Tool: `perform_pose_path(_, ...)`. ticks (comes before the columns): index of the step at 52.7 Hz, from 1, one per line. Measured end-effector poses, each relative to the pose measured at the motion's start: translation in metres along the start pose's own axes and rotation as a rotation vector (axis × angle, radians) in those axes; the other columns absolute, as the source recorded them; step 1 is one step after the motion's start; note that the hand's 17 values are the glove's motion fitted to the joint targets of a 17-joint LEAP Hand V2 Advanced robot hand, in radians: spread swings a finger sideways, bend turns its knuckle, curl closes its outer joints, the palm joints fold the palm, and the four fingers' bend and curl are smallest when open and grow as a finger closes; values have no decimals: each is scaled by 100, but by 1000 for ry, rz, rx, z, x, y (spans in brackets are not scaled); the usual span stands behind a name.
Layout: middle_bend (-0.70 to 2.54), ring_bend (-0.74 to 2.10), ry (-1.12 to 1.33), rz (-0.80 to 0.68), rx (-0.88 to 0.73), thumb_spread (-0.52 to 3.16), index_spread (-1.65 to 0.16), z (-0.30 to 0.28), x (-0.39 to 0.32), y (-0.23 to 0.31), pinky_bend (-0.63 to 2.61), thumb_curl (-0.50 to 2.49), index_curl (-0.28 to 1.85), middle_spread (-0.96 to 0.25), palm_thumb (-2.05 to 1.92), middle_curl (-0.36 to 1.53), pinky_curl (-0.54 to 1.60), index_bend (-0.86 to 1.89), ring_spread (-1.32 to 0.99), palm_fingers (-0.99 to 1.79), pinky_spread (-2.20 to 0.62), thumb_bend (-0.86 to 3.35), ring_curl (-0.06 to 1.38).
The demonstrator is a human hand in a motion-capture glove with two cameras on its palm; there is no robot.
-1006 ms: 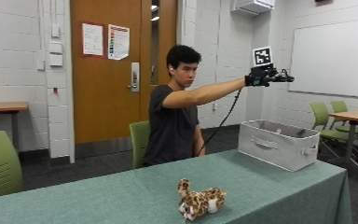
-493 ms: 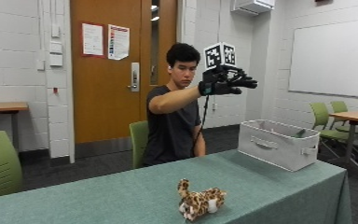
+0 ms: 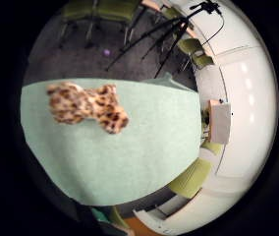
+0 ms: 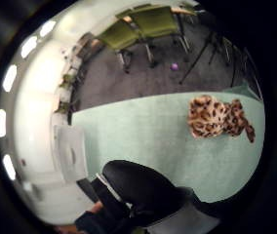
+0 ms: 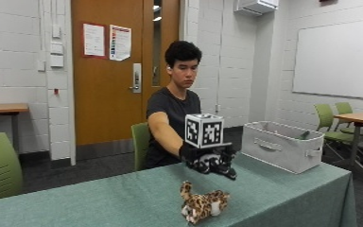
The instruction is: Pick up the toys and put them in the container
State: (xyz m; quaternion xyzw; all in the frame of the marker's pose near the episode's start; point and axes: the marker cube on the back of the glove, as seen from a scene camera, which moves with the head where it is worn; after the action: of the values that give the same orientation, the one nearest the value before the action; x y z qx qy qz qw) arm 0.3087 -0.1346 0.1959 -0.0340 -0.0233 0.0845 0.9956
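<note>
gloved hand over the table, toy not yet picked up
right hand hovers with fingers loosely spread, holding nothing, just above the leopard toy lying on the green table; white container stands far right.

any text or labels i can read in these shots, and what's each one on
No text can be read anywhere.
Two papers on the door: print is too blurred to read.
Whiteboard: no writing shows.
Bin, leopard toy, tablecloth: no labels show.
</note>
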Motion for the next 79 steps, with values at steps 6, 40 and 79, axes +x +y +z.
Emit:
perform_pose_path(6,18,9,-9,26,-58,81,-25,35,10,-10,35,17,49,-15,-18,40,29,20,-29,-16,-4,-13,15)
perform_pose_path(40,24,36,-76,60,-21,107,-33,93,36,-14,51,25,64,-21,14,34,36,66,-39,47,-2,5,11)
perform_pose_path(79,90,123,-105,-7,-357,74,-36,8,-11,66,68,67,68,-36,57,63,38,28,-39,127,-47,13,48)
